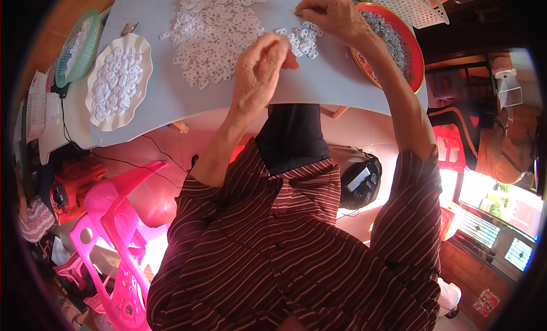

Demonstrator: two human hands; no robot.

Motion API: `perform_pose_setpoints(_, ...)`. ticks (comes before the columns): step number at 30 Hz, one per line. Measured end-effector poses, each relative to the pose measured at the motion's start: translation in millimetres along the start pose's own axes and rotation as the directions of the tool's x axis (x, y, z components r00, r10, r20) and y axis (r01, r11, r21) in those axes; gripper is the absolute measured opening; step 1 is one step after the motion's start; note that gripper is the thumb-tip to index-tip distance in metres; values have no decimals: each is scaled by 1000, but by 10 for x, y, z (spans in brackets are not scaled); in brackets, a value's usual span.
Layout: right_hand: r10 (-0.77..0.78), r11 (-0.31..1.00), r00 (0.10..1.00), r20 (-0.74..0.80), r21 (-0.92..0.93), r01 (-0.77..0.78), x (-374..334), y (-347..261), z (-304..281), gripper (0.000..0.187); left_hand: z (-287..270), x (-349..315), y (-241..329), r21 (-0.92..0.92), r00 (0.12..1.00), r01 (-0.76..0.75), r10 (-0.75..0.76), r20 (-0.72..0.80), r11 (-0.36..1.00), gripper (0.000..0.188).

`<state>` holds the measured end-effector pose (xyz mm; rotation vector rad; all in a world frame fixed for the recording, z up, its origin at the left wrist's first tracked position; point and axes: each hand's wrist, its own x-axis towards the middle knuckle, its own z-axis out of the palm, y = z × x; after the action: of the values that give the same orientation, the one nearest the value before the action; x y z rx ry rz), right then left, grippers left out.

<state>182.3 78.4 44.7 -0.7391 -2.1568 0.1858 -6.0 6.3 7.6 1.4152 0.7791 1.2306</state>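
My left hand (263,69) is raised over the table's near edge, its fingers curled in. Whatever it may hold is hidden. Farther right, my right hand (333,15) hangs over the table with its fingers bent and tips together, pointing left; nothing can be made out in them. Just below it lies a small group of white plastic pieces (306,41) with holes. A much larger heap of similar white pieces (208,43) spreads left of my hands. By my right forearm, a round red tray (419,57) holds many small grey metal parts (387,40).
At the table's left stands a scalloped white dish (147,60) of white oval pieces (117,80), beside a green basket (91,52). A white perforated basket (404,9) sits at the far right. Below are a pink plastic chair (117,217) and a black bag (364,183).
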Motion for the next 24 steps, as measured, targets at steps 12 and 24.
perform_pose_setpoints(12,611,648,752,248,389,-655,-367,-554,97,19,-26,51,-127,-22,996,-79,78,-48,997,13)
perform_pose_setpoints(24,477,878,874,-91,8,-479,-337,-543,-88,12,111,42,68,32,991,130,-131,28,991,14)
